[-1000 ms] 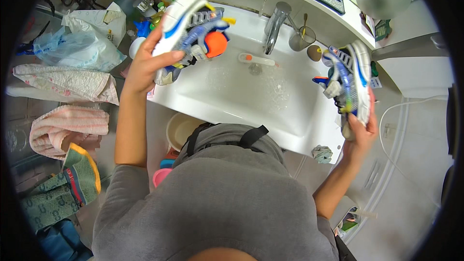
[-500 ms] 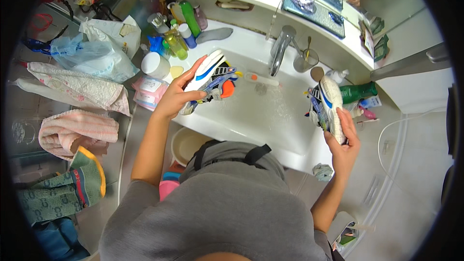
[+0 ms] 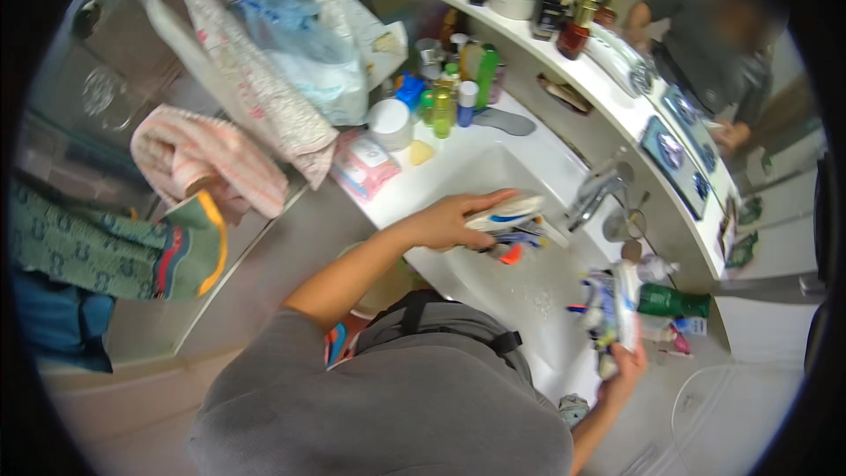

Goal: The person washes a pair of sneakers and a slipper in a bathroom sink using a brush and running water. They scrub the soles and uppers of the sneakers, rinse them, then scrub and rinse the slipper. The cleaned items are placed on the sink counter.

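My left hand (image 3: 448, 222) is closed round a sneaker (image 3: 509, 211) with a white sole and a blue stripe, held on its side above the white sink (image 3: 493, 313). Grey, purple and orange show on its upper. In my right hand (image 3: 627, 365) is a similar sneaker (image 3: 627, 295), upright on end over the sink's right side and blurred by motion. The metal faucet (image 3: 601, 194) stands behind the left sneaker. Neither shoe seems to touch the basin.
Bottles (image 3: 442, 115), a white jar (image 3: 390, 123) and a pink packet (image 3: 367, 163) stand left of the basin. A green bottle (image 3: 671, 301) lies at its right. A crowded shelf (image 3: 617, 88) curves behind. Towels (image 3: 207, 154) hang at left.
The whole view has swung round to the left. The left sneaker has moved in over the basin and lies more level. Both hands keep their hold.
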The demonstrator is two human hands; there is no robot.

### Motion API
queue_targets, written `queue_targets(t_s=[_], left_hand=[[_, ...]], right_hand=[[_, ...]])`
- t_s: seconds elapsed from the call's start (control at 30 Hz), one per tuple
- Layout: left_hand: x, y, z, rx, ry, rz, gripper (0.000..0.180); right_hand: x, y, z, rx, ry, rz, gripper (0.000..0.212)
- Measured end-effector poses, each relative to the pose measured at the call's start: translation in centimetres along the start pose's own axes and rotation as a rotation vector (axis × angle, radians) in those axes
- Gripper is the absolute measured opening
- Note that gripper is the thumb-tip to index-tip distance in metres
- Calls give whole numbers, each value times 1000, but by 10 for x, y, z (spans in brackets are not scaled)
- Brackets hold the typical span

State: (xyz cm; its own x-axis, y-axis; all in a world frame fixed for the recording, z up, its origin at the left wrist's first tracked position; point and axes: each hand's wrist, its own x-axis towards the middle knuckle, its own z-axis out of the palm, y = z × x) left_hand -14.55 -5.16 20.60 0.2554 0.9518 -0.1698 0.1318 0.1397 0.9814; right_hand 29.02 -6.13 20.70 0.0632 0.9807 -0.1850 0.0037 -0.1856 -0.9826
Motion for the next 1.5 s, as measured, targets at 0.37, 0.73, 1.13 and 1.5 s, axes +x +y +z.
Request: queue_targets(t_s=[0.37, 0.73, 1.13, 1.5], left_hand=[[14, -53, -5, 1222, 48, -107, 75], [-5, -35, -45, -485, -255, -66, 77], [-32, -30, -74, -824, 38, 119, 75], [-77, 6, -73, -344, 310, 82, 76]], right_hand=[[26, 17, 50, -798, -213, -26, 56], [-1, -8, -37, 331, -28, 152, 74], [-3, -48, -2, 196, -170, -117, 86], [-28, -35, -35, 268, -64, -145, 86]])
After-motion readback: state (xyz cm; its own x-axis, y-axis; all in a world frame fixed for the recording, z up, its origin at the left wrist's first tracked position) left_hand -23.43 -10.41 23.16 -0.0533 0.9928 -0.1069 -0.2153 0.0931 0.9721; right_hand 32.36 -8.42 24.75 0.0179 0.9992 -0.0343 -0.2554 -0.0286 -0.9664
